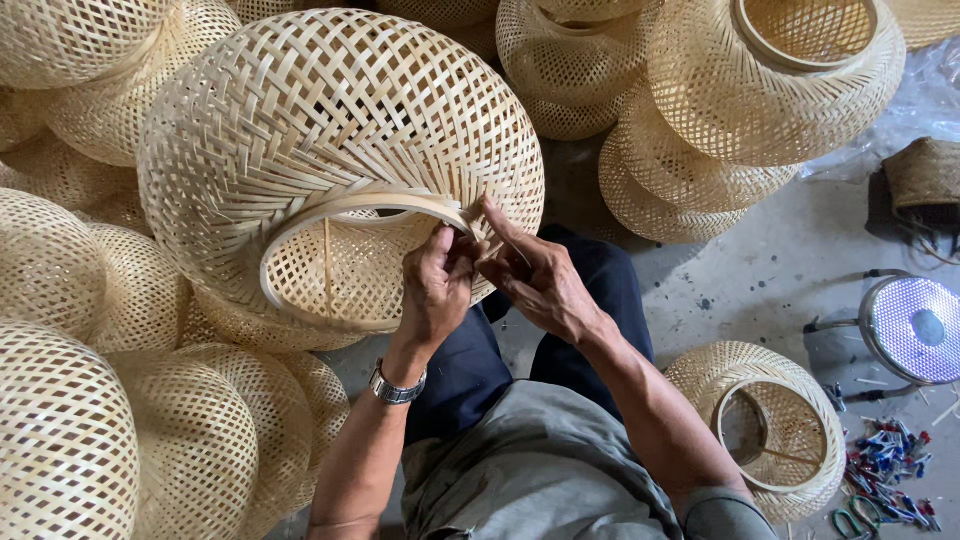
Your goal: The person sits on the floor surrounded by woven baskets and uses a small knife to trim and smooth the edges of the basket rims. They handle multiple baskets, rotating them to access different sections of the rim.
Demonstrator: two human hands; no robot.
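A large round woven bamboo shade [330, 130] rests on my lap, its open mouth turned toward me. A pale bamboo hoop rim [300, 225] rings that opening. My left hand [435, 290], with a metal watch on the wrist, pinches the rim at its right end. My right hand [535, 275] meets it from the right, fingers closed on the same spot of rim and weave, index finger stretched up along the strips. What lies between the fingertips is too small to tell.
Many finished woven shades are piled at the left [60, 440] and along the top [770, 80]. A smaller shade [770, 420] sits on the concrete floor at my right. A round metal lamp [915, 330] and several small coloured clips [890, 470] lie at the far right.
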